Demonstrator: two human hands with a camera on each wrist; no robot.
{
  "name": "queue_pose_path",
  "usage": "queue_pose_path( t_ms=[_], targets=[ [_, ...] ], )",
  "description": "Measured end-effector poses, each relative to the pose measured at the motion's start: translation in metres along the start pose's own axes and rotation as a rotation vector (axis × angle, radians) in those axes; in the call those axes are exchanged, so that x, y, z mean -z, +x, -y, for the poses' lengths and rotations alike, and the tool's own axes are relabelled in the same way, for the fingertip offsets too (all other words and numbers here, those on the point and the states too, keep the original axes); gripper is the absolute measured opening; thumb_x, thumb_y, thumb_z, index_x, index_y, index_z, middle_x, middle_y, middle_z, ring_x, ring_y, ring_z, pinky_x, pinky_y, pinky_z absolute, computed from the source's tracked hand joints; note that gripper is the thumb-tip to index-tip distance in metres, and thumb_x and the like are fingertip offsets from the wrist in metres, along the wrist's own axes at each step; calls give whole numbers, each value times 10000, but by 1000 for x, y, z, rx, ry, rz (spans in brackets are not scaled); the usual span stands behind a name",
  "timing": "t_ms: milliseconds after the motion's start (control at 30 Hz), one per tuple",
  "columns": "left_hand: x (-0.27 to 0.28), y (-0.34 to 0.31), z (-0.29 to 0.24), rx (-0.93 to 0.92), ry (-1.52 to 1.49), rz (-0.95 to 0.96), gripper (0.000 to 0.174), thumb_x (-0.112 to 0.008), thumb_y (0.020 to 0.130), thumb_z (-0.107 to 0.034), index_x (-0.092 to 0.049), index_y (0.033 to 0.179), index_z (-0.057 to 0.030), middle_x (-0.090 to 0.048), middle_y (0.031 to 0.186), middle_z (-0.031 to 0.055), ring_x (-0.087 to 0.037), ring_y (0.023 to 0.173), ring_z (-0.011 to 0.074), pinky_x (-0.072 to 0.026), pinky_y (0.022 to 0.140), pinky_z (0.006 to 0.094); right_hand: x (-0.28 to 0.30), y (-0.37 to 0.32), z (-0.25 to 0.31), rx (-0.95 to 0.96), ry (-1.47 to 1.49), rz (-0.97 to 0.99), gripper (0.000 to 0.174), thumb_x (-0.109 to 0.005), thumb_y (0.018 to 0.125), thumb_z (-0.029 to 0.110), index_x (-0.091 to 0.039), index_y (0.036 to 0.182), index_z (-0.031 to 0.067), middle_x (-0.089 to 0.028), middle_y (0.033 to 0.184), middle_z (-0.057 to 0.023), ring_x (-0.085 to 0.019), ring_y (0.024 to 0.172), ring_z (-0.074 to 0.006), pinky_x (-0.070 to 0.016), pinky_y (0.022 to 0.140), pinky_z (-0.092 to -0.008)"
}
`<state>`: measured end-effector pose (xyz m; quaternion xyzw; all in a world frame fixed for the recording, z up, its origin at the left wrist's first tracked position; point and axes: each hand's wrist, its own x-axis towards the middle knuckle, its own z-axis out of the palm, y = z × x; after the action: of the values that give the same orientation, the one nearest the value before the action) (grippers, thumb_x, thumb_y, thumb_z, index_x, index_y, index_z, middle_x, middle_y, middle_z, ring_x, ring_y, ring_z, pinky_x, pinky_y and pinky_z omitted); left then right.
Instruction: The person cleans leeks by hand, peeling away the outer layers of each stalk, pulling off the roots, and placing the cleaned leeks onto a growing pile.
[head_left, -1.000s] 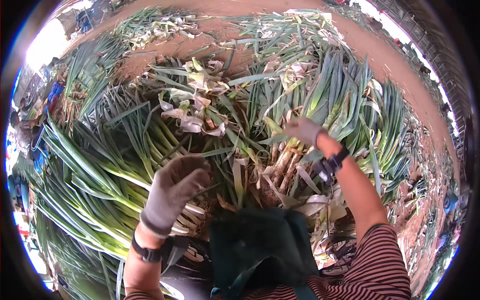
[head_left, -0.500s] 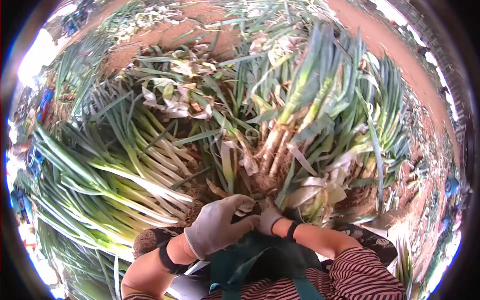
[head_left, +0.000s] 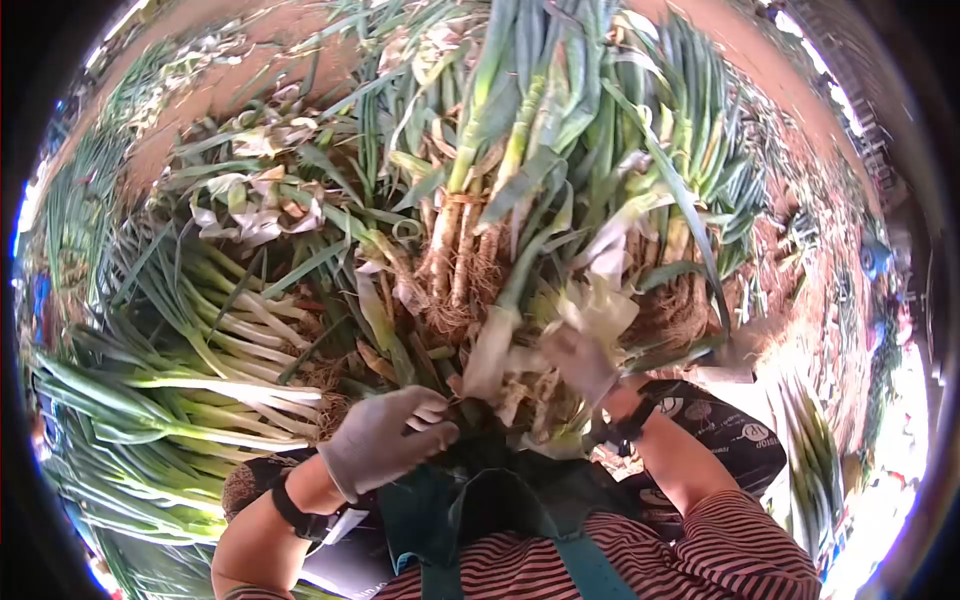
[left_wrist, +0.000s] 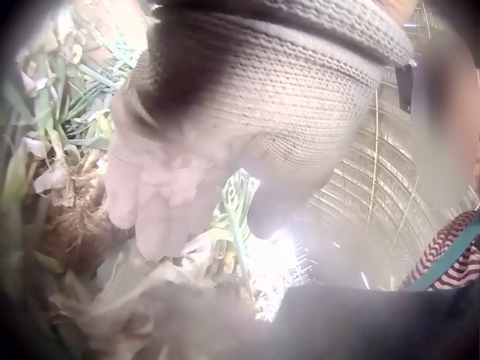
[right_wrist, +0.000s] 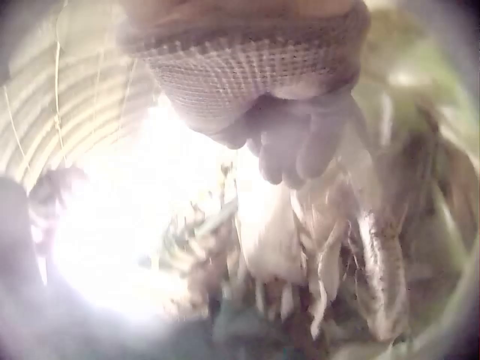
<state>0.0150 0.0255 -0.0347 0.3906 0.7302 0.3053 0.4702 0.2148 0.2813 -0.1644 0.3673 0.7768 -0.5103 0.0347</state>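
My right hand (head_left: 580, 362), gloved and blurred, grips a clump of pale withered onion leaves (head_left: 592, 305) above my lap. In the right wrist view its fingers (right_wrist: 300, 154) are curled, and papery leaf strips (right_wrist: 270, 225) hang below them. My left hand (head_left: 390, 440), in a grey knit glove, hovers beside the lap with loosely bent fingers and nothing visible in them. Just ahead stands a bundle of long green onions (head_left: 465, 240) with brown, soil-covered roots. To the left lies a heap of cleaned green onions (head_left: 230, 395) with white stalks.
A dark green apron (head_left: 480, 500) covers the lap. More untrimmed green onions (head_left: 690, 160) stand at the right. Discarded leaves (head_left: 260, 205) lie in a pile at the far left, with bare brown soil (head_left: 180, 110) beyond.
Both hands came down to the lap from over the onions. The right hand then moved right, with pale leaves at its fingers. The view has turned to the right.
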Motion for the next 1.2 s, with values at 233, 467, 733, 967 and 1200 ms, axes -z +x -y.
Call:
queue_pose_path(
  t_ms=[233,467,733,967,1200],
  targets=[
    [15,24,8,157,-346,-61,392,-672,895,-226,-608,1150,65,-684,1018,99,-635,921,130,-503,822,275,30,72,5,106,263,-310,206,-602,928,155,-661,1068,16,-680,844,-48,-641,715,-113,-522,642,-249],
    [19,34,-24,132,-228,-71,408,-661,910,-231,-591,1189,57,-680,1030,118,-633,949,146,-501,842,275,-52,154,59,31,-273,-330,449,-671,840,405,-639,1015,-7,-670,937,-265,-664,869,-398,-535,770,-433],
    [20,36,-38,126,-213,-2,425,-683,881,-221,-590,1191,54,-685,1034,122,-640,940,139,-509,840,284,-47,192,72,-217,-305,-183,581,-750,712,433,-616,992,-58,-691,975,-236,-678,893,-386,-538,760,-430],
    [23,25,-35,10,-234,-75,380,-663,888,-208,-610,1161,52,-691,1018,104,-643,929,140,-508,840,287,30,137,55,612,312,172,540,-474,952,442,-619,1141,-42,-675,1065,-114,-634,946,-213,-479,876,-306],
    [24,56,-36,-175,-311,-265,308,-652,899,-208,-646,1071,48,-682,911,67,-613,825,102,-503,752,251,76,34,165,92,292,28,404,-657,886,294,-637,1081,-59,-651,1032,-142,-584,912,-149,-466,882,-309]
  ],
)
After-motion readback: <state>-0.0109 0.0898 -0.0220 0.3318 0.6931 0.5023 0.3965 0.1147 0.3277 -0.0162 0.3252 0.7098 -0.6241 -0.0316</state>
